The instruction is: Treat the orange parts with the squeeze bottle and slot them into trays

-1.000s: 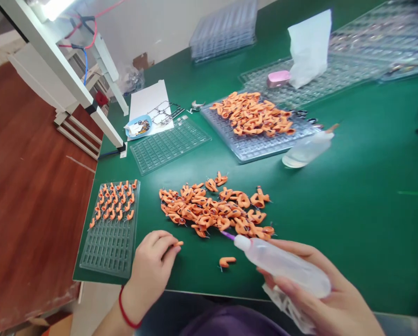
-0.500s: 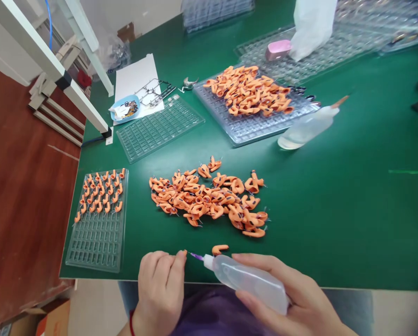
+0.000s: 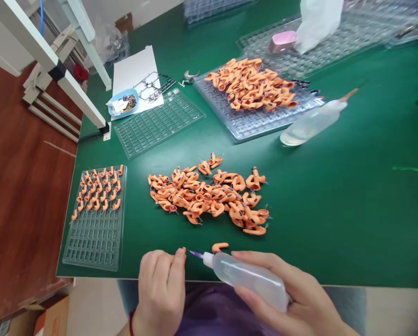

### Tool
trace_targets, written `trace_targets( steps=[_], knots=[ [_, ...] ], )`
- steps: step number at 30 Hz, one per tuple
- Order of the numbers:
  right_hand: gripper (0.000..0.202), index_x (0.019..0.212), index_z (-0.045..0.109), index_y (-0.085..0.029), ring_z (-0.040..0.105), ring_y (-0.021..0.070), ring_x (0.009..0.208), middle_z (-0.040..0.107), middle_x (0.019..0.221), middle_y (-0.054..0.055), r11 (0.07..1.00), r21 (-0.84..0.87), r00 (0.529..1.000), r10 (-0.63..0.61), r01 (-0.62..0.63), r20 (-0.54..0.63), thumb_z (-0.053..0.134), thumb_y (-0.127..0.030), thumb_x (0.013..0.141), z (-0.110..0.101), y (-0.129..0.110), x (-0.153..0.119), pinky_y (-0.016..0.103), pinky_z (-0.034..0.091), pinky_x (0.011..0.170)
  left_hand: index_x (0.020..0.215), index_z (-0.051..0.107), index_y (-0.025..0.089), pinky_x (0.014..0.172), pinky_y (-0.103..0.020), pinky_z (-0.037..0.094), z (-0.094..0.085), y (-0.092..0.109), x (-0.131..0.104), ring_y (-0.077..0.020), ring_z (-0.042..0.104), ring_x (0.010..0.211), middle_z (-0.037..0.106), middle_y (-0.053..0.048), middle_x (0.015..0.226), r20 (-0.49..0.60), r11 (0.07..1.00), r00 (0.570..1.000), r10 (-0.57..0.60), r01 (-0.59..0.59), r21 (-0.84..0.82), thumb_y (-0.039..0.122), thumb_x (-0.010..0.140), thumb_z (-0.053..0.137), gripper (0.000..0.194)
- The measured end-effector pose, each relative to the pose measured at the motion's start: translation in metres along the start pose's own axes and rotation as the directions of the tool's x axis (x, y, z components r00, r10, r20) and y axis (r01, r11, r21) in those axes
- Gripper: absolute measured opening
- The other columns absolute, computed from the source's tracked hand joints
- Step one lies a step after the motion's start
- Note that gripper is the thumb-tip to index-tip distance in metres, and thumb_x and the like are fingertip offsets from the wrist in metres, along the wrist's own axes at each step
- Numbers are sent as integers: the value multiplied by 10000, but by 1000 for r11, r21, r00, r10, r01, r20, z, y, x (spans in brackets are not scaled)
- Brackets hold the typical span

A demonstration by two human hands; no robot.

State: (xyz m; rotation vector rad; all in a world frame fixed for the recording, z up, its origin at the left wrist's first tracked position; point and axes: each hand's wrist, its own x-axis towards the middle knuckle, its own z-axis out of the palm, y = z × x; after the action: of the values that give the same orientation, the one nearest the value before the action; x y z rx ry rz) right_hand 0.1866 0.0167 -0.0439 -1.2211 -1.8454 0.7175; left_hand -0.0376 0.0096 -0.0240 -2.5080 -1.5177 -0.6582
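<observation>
Near the table's front edge, my left hand (image 3: pixel 162 284) is closed in a pinch on a small orange curved piece (image 3: pixel 184 250), of which only a tip shows. My right hand (image 3: pixel 289 289) wraps around a translucent squeeze bottle (image 3: pixel 251 278) with a white cap and a thin purple-based needle. The bottle lies almost level, its needle pointing left at the held piece; whether they touch I cannot tell. One loose orange curved piece (image 3: pixel 220 247) rests just behind the bottle's cap. Farther back spreads a pile of similar orange pieces (image 3: pixel 205 196) with dark marks and thin wires.
At left, a clear compartment tray (image 3: pixel 95 242) holds rows of orange pieces in its far half. Another clear tray (image 3: pixel 159 123) lies behind. A stacked tray (image 3: pixel 244 133) bears more orange pieces. A second bottle (image 3: pixel 312 123) lies tilted at right. A white post (image 3: pixel 79 95) stands at the left edge.
The view has shifted slightly. Both hands keep almost the same pose, with the needle still by the orange piece, whose tip shows a little more above my left fingers.
</observation>
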Motion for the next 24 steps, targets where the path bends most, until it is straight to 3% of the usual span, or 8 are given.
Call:
trace_targets(
  steps=[11, 19, 22, 24],
  knots=[
    [167, 1105, 555, -250, 770, 151, 672, 786, 849, 32, 998, -66, 999, -25, 22, -45, 542, -339, 965, 3, -3, 5, 165, 613, 642, 1105, 652, 56, 727, -357, 481, 0, -1, 0, -203, 572, 759, 627, -59, 772, -1, 1000, 1000, 11, -11, -22, -24, 843, 652, 274],
    [185, 1078, 604, -256, 762, 147, 642, 796, 862, 21, 1000, 21, 996, 0, 2, -89, 622, -262, 894, 2, -3, 5, 153, 603, 610, 1098, 649, 71, 733, -350, 481, 0, 0, 2, -197, 571, 755, 626, -51, 771, -1, 1000, 1000, -6, 6, -28, -19, 844, 660, 270],
    [238, 1066, 647, -265, 755, 168, 634, 794, 865, 15, 993, 113, 994, 55, -44, -98, 694, -233, 835, 3, -1, -1, 187, 607, 603, 1096, 652, 75, 732, -344, 482, 0, -1, 3, -195, 571, 757, 627, -49, 768, -4, 1000, 1000, -10, 10, -27, -15, 841, 671, 271],
    [230, 1060, 677, -274, 743, 184, 640, 789, 884, 23, 960, 235, 978, 180, -153, -100, 716, -260, 834, 5, -2, -5, 222, 602, 598, 1081, 657, 81, 730, -335, 481, -1, -2, 4, -187, 570, 753, 628, -44, 763, -11, 999, 1000, -17, 17, -36, -11, 841, 678, 258]
  ],
)
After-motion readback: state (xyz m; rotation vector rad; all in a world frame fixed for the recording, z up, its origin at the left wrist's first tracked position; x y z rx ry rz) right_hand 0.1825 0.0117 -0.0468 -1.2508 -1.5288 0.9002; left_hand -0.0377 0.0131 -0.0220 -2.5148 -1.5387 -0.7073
